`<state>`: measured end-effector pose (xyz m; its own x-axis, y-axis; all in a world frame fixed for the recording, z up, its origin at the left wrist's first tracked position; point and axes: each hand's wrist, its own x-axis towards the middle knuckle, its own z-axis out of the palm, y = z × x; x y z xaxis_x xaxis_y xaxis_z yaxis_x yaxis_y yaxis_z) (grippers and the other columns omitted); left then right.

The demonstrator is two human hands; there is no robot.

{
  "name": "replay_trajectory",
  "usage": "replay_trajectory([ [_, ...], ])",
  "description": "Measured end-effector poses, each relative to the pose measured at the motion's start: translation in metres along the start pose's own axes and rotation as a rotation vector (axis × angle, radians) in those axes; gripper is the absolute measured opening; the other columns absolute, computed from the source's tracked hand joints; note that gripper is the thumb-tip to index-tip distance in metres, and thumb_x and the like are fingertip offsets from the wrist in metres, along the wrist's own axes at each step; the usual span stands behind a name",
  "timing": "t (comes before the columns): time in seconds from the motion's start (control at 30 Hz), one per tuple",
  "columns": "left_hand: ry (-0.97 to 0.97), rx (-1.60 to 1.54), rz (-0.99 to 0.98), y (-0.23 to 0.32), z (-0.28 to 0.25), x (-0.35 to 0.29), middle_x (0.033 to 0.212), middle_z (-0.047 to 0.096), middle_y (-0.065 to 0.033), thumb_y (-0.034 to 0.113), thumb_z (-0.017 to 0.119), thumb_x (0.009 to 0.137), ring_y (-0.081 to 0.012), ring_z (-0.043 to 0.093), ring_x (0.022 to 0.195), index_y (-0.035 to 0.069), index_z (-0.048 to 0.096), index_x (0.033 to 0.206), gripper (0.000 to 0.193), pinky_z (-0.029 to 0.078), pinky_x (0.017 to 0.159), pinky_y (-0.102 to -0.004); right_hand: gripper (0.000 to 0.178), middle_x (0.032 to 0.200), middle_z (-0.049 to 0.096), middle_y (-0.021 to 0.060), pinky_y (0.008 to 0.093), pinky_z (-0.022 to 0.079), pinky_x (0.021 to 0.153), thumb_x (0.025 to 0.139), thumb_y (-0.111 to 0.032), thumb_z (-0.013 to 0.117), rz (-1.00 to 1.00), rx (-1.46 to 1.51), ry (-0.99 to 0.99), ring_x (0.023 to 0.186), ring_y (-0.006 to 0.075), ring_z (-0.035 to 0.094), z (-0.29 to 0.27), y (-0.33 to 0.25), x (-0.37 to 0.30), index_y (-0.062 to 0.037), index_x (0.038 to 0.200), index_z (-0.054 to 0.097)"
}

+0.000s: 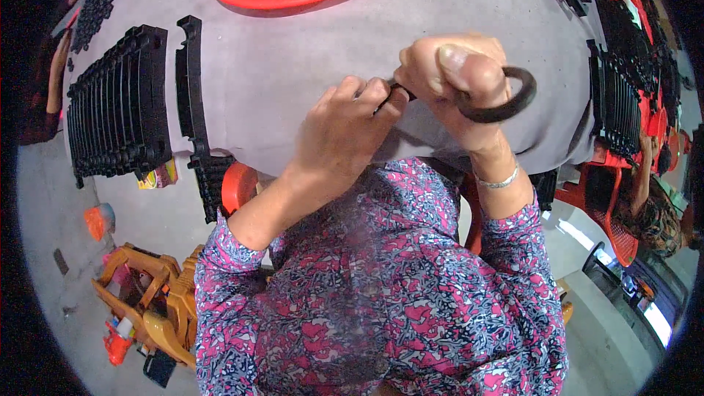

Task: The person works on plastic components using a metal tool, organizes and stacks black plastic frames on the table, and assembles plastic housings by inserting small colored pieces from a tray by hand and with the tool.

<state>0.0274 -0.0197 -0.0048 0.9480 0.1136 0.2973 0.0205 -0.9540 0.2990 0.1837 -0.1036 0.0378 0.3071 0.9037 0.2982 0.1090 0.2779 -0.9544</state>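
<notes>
My right hand (458,77) is closed around scissors with a dark looped handle (506,103); the loop sticks out past the thumb and the fist hides most of the tool. Just left of it, my left hand (348,128) pinches a small black piece (381,105), mostly covered by the fingers. The two hands nearly meet above the grey-covered table (271,81), and a short dark tip bridges the gap between them.
A red basin (308,6) of black and yellow strips sits at the far side. Rows of black notched parts stand at left (121,103) and right (616,103). A single notched strip (189,81) lies beside the left row. A wooden chair (158,293) is on the floor; another person's arm (644,176) shows at right.
</notes>
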Motion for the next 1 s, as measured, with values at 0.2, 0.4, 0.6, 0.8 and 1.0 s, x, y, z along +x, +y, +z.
replay_trajectory([
  [0.2, 0.049, -0.085, 0.007, 0.000, 0.002, -0.002, 0.103, 0.051, -0.0022, 0.015, 0.057, 0.077, -0.0219, 0.051, 0.092, 0.013, 0.062, 0.113, 0.037, 0.048, 0.076, -0.0345, 0.047, 0.051, 0.036, 0.0070, 0.0336, 0.032, 0.042, 0.096, -0.028, 0.035, -0.018, -0.093, -0.123, 0.042, 0.0187, 0.037, 0.000, -0.008, 0.011, -0.0018, 0.057, 0.035],
  [0.4, 0.012, -0.048, 0.025, 0.000, 0.000, -0.002, 0.104, 0.051, -0.0025, 0.015, 0.058, 0.077, -0.0219, 0.051, 0.094, 0.010, 0.062, 0.112, 0.036, 0.048, 0.075, -0.0343, 0.051, 0.050, 0.027, -0.0017, 0.0301, 0.021, 0.047, 0.090, -0.041, 0.042, 0.126, 0.109, 0.064, 0.048, 0.0123, 0.024, 0.004, -0.007, 0.002, -0.0090, 0.053, 0.029],
  [0.6, 0.032, 0.040, 0.005, 0.002, -0.003, 0.001, 0.101, 0.051, -0.0035, 0.016, 0.058, 0.077, -0.0219, 0.052, 0.093, 0.010, 0.058, 0.115, 0.039, 0.048, 0.077, -0.0333, 0.040, 0.053, 0.025, -0.0045, 0.0279, 0.018, 0.043, 0.090, -0.031, 0.045, 0.105, 0.827, 0.185, 0.047, 0.0085, 0.018, -0.016, 0.007, -0.005, -0.0121, 0.056, 0.033],
  [0.8, -0.011, 0.000, -0.008, 0.002, -0.005, 0.002, 0.101, 0.051, -0.0036, 0.016, 0.058, 0.077, -0.0214, 0.052, 0.096, 0.008, 0.059, 0.114, 0.037, 0.049, 0.077, -0.0332, 0.039, 0.052, 0.027, -0.0043, 0.0280, 0.018, 0.043, 0.090, -0.031, 0.044, 0.043, 0.845, 0.165, 0.046, 0.0086, 0.018, -0.025, 0.014, -0.009, -0.0117, 0.058, 0.035],
  [1.0, -0.012, 0.002, 0.007, 0.001, -0.005, 0.000, 0.102, 0.052, -0.0038, 0.016, 0.058, 0.077, -0.0216, 0.052, 0.095, 0.008, 0.059, 0.115, 0.038, 0.049, 0.075, -0.0335, 0.039, 0.052, 0.027, -0.0043, 0.0281, 0.018, 0.044, 0.091, -0.032, 0.044, 0.042, 0.915, 0.137, 0.046, 0.0086, 0.017, -0.024, 0.018, -0.009, -0.0122, 0.058, 0.035],
])
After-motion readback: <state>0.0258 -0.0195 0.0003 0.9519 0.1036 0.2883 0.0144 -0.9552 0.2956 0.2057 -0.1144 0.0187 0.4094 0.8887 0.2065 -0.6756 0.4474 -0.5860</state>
